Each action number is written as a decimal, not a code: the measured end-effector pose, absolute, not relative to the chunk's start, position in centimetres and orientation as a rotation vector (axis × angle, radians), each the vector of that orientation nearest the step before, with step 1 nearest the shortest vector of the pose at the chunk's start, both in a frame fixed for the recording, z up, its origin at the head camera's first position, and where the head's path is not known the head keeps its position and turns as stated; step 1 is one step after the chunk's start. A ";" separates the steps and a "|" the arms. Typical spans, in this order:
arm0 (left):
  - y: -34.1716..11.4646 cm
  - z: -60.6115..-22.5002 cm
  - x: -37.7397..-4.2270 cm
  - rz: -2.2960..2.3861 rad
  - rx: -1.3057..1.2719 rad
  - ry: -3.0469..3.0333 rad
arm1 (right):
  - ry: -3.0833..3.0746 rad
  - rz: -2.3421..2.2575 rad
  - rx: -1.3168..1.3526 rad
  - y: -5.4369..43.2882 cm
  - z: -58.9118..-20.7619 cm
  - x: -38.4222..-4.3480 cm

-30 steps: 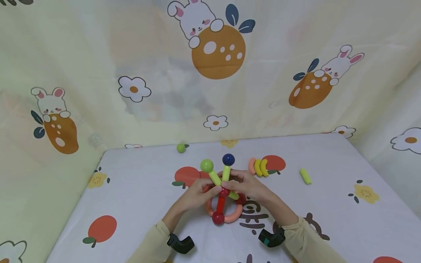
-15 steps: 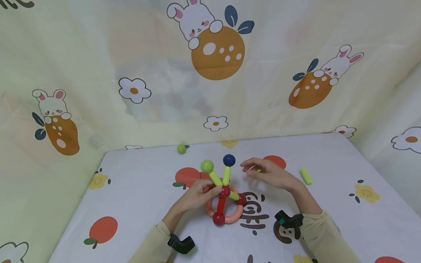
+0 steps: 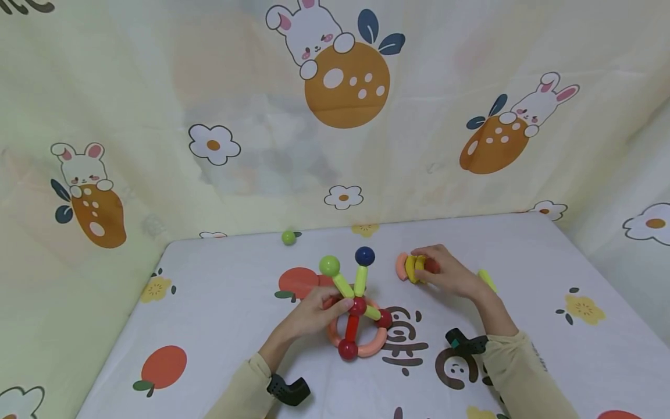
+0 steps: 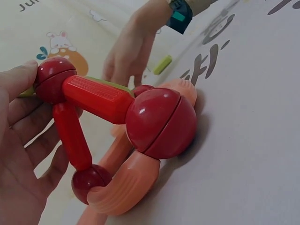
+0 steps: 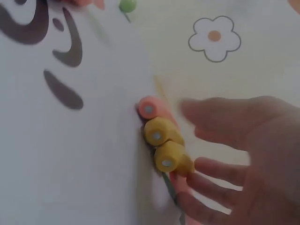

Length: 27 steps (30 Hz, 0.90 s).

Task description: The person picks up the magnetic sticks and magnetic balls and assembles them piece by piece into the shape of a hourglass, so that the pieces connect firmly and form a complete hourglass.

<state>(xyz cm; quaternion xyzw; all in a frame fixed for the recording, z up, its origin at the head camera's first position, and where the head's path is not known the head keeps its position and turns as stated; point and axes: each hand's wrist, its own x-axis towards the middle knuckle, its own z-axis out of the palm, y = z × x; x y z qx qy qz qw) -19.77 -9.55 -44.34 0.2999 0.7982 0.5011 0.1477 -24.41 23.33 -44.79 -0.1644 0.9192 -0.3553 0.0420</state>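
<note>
My left hand (image 3: 313, 312) pinches the top red ball (image 3: 358, 306) of a magnetic ball-and-stick model (image 3: 351, 329). Red and yellow-green sticks meet at that ball, above a ring of curved peach sticks (image 4: 126, 185) joined by red balls. Two yellow-green sticks rise from it, topped by a green ball (image 3: 330, 265) and a blue ball (image 3: 364, 256). Over to the right, my right hand (image 3: 447, 270) reaches around two yellow curved sticks (image 3: 410, 269). In the right wrist view its fingers are spread, with fingertips (image 5: 199, 164) right beside the nearer yellow curved stick (image 5: 168, 158).
A loose curved peach stick (image 3: 401, 266) lies against the yellow ones. Behind the right hand is a straight yellow-green stick (image 3: 487, 279). A small green ball (image 3: 288, 237) sits near the table's back edge. Printed cloth (image 3: 251, 192) hangs behind the table.
My right hand has left the model and moved right to the yellow curved sticks. My left hand stays on the model, which keeps its place.
</note>
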 end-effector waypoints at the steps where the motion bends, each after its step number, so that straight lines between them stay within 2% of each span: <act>1: -9.5 -44.3 -19.7 1.442 0.861 2.294 | 2.803 -1.067 -0.521 23.4 -44.9 -24.4; 12: -9.5 -44.2 -19.7 1.466 0.867 2.257 | 2.855 -1.008 -0.540 23.8 -45.5 -24.3; 27: -9.6 -44.2 -19.7 1.435 0.867 2.275 | 2.878 -1.011 -0.349 24.2 -45.9 -24.9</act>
